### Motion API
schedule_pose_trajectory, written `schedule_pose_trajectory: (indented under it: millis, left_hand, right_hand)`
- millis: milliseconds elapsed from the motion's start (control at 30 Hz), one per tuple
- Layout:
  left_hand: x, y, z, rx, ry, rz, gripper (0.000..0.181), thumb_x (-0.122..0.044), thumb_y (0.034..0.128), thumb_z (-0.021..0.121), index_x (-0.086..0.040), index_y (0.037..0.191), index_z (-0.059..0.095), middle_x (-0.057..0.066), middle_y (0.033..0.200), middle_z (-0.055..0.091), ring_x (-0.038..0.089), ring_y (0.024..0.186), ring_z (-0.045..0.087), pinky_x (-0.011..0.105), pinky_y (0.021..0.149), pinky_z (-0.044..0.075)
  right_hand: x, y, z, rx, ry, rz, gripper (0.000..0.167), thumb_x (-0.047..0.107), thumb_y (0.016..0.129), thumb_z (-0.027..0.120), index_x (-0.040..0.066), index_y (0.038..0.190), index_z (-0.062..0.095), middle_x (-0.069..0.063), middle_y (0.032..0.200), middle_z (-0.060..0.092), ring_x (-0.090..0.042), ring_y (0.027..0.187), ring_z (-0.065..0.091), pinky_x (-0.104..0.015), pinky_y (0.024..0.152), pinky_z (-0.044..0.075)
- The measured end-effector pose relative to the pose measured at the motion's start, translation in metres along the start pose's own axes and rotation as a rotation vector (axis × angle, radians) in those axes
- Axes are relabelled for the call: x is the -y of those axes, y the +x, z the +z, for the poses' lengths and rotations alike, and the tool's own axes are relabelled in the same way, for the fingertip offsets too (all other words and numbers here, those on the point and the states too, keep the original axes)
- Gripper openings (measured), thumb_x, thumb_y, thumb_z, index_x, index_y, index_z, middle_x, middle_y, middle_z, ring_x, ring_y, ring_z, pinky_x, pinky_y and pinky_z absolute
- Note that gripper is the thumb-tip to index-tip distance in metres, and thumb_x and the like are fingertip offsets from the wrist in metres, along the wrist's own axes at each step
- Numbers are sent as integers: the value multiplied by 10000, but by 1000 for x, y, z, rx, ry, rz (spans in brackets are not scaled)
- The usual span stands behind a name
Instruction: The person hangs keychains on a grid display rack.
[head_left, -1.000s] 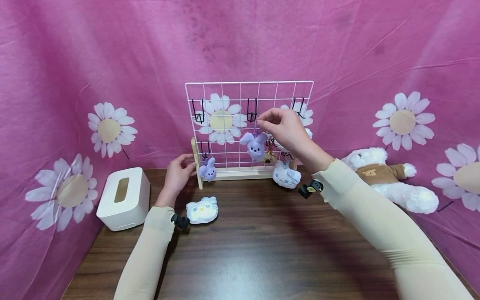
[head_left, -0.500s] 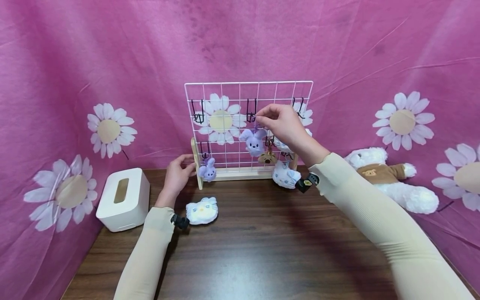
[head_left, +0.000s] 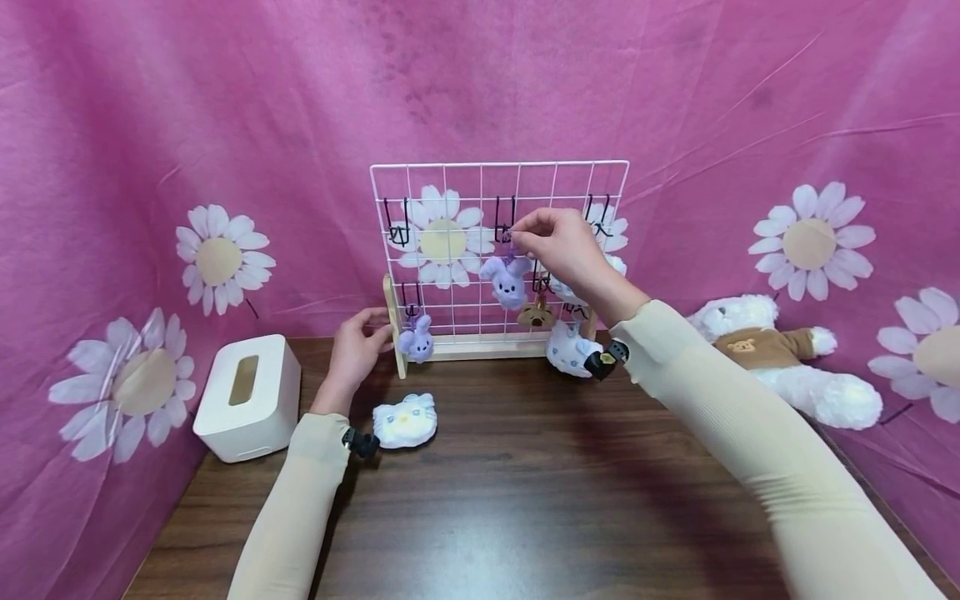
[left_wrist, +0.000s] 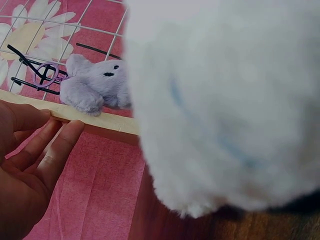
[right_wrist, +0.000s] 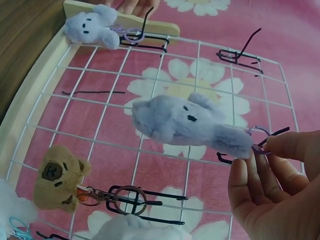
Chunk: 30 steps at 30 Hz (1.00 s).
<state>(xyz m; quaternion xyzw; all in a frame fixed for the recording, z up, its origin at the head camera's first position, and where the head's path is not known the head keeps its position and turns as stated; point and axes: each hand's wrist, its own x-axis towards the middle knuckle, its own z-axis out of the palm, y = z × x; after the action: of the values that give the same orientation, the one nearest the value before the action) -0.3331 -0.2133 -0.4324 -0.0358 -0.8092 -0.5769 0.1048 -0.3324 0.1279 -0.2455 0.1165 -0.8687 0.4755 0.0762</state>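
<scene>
My right hand (head_left: 562,246) pinches the purple ring of a plush bunny keychain (head_left: 507,283) at the upper middle black hook (head_left: 504,223) of a white wire grid rack (head_left: 480,348). In the right wrist view, the ring (right_wrist: 260,132) is at the hook's tip; whether it is around the hook, I cannot tell. My left hand (head_left: 356,350) holds the rack's wooden side post (left_wrist: 112,121) between thumb and fingers. Beside that post, a second purple bunny keychain (head_left: 417,340) hangs from a lower hook.
A brown bear keychain (head_left: 536,316) and a white kitten plush (head_left: 568,348) hang at the rack's right. Another white kitten plush (head_left: 405,421) lies on the table. A white tissue box (head_left: 251,400) stands at left; a white stuffed toy (head_left: 780,358) lies at right.
My right hand has moved slightly up and left with the bunny keychain, bringing its ring to the upper middle hook. The brown bear is now more visible. My left hand stays put.
</scene>
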Motion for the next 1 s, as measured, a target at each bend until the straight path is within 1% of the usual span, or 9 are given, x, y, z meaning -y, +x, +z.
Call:
schedule_pose_trajectory:
  millis: [100,333,567,800,1000]
  left_hand:
    - [-1,1,0,2,0,1,369,-29,1114,665,51,1474,663,328,1382,711,445,1191,748,343,919,747]
    - [1,2,1,5,-13,-4,364,-21,1113,662,53,1469,665,330,1371,710,486,1209,735,474,965,734]
    - [0,2,1,2,-7,6,363,-31,1115,665,45,1470,670,325,1364,714,468,1204,736,487,981,726]
    - [2,2,1,4,2,-2,366,-38,1117,665,38,1475,669,311,1376,709,455,1203,743,418,953,741]
    - [2,2,0,0,-4,-6,361,-28,1111,671,42,1465,675,311,1363,713,444,1176,749,436,948,741]
  right_hand:
    - [-2,4,2,-14,-12,9,198,213,1107,711,84,1233,792,-171,1196,820,-242,1035,761,-341,944,659]
    - [-5,11,4,-54,-91,8,210,259,1100,723,100,1201,817,-120,1128,830,-217,994,736,-267,818,594]
    - [-5,18,10,-95,-126,-20,194,235,1083,728,78,1147,822,-92,1052,809,-168,916,700,-218,724,582]
    - [-4,20,12,-118,-150,-7,199,233,1084,724,75,1141,830,-103,1060,813,-184,924,696,-238,729,563]
    - [-4,20,13,-128,-148,8,205,247,1081,731,80,1143,832,-95,1071,798,-193,933,685,-250,719,569]
